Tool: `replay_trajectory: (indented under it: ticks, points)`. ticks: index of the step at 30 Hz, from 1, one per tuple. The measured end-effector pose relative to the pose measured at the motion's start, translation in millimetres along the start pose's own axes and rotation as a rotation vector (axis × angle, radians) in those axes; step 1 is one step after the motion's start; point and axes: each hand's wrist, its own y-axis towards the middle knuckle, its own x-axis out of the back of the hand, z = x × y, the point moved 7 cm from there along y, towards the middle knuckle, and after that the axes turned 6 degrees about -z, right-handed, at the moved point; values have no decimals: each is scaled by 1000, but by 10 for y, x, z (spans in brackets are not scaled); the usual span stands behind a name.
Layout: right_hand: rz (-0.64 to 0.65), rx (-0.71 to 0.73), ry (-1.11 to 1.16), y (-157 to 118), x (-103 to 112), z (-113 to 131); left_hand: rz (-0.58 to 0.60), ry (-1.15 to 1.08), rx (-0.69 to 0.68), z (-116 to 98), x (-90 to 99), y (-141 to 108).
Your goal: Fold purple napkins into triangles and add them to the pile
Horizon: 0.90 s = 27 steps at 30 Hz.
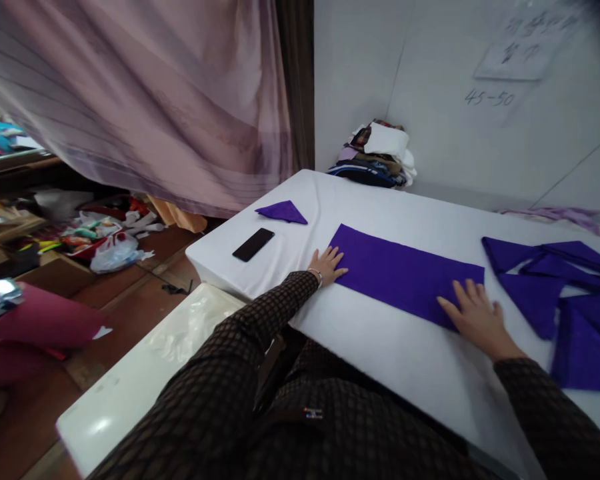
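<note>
The rectangular purple cloth (395,268) lies flat on the worktop (375,207), left hand (326,267) at its left end, right hand (476,318) at its right; both grips are spread, clasping nothing. Smoothing seems in hand; the next move likely calls for steady, flat palms.

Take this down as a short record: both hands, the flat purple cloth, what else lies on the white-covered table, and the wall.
Left hand: fingers spread, on the left end of the flat rectangular purple cloth
Right hand: fingers spread at the cloth's right end
White-covered table, left: black rectangular phone, small pointed purple cloth piece
Table, right: overlapping purple cloth pieces
Wall: pale grey panels, handwritten "45-50"
</note>
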Motion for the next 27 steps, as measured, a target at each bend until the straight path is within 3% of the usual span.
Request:
replay_trajectory:
  ticks: [4,6,7,8,10,14,16,18,19,22,25,27]
  points:
    - [-12,202,144,143,149,1083,-10,-3,10,36,26,-13]
    - [39,286,200,169,93,1437,-12,-4,6,50,27,-6]
    - [59,305,216,167,48,1503,-12,-3,4,58,22,-1]
    - [69,309,223,152,-4,1489,-15,-1,3,65,13,4]
    - [59,268,209,85,-119,1226,-28,3,2,82,-7,10]
    - [-20,96,98,-197,-376,111,-37,4,-5,114,-57,4]
    - [-24,103,20,-358,-499,-398,-22,0,-6,128,-58,5]
    - [-37,45,-39,-444,-541,-780,23,-14,11,138,-38,36]
    - [-47,41,-48,-445,-524,-860,47,-21,29,138,-15,70]
    - [-71,90,16,-239,-348,-649,49,-22,47,66,124,281]
    - [-65,53,121,214,-127,-70,-14,7,-3,-90,249,612]
    - [-21,120,172,540,-48,440,-42,25,-19,-154,252,830]
